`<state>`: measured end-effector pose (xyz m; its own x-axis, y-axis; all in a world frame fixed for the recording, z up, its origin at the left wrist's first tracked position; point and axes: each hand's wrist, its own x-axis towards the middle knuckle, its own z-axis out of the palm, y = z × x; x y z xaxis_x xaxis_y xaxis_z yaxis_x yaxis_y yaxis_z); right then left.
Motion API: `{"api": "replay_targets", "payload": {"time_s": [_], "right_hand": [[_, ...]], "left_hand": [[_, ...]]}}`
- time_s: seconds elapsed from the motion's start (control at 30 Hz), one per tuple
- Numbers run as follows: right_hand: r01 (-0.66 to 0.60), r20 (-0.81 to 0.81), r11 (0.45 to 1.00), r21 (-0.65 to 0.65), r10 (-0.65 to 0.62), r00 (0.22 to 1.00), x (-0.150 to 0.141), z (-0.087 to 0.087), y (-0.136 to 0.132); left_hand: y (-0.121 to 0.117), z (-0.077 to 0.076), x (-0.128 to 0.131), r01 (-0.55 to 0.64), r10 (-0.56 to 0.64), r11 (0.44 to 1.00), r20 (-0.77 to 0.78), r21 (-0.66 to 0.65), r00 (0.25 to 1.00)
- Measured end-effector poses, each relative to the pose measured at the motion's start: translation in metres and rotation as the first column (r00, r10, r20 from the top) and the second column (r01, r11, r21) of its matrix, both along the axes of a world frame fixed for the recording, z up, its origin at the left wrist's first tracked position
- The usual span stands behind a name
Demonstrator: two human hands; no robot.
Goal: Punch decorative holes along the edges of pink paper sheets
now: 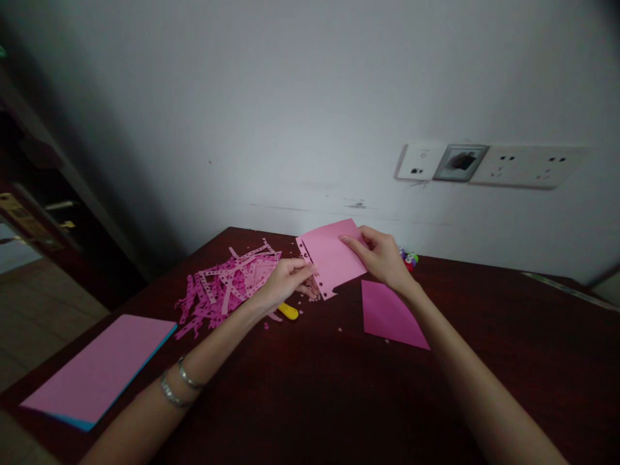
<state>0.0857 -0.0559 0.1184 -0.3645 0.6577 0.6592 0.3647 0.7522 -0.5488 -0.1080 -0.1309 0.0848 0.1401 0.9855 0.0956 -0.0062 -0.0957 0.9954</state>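
Above the dark table, my right hand [375,255] pinches the right side of a light pink sheet of paper [332,248], thumb on top. At the sheet's left edge runs a narrow paper strip [324,290] with small punched holes. My left hand [288,281] is closed on this strip, and a thin dark gap shows between part of the strip and the sheet. Under the left hand a yellow rounded handle [288,311] sticks out; what it belongs to is hidden. A darker pink sheet [390,316] lies on the table, partly behind my right forearm.
A heap of punched pink paper strips [232,284] lies at the left. Nearer the left edge is a stack of pink and blue paper [104,368]. Small colourful toy-like things [411,259] stand behind my right hand. Tiny paper bits are scattered about. Wall sockets [513,166] are behind the table.
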Motion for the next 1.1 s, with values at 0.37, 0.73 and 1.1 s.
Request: {"api": "replay_targets", "payload": {"time_s": [0.37,0.73,1.1], "right_hand": [[0.032,-0.003,0.998,0.048,-0.032,0.999,-0.0007,-0.0018,0.0006],[0.104,-0.016,0.991,0.082,-0.103,0.995,0.0063,-0.0009,0.006],[0.117,-0.093,0.993,0.022,-0.114,0.989,0.0061,-0.0004,0.0069]], "left_hand": [[0.0025,-0.0019,0.0015,-0.01,0.01,1.0,0.005,-0.003,1.0],[0.0007,0.0023,0.0033,-0.031,0.031,0.999,-0.014,0.016,0.999],[-0.0019,0.0014,0.0025,0.074,-0.075,0.997,-0.058,-0.027,0.996]]}}
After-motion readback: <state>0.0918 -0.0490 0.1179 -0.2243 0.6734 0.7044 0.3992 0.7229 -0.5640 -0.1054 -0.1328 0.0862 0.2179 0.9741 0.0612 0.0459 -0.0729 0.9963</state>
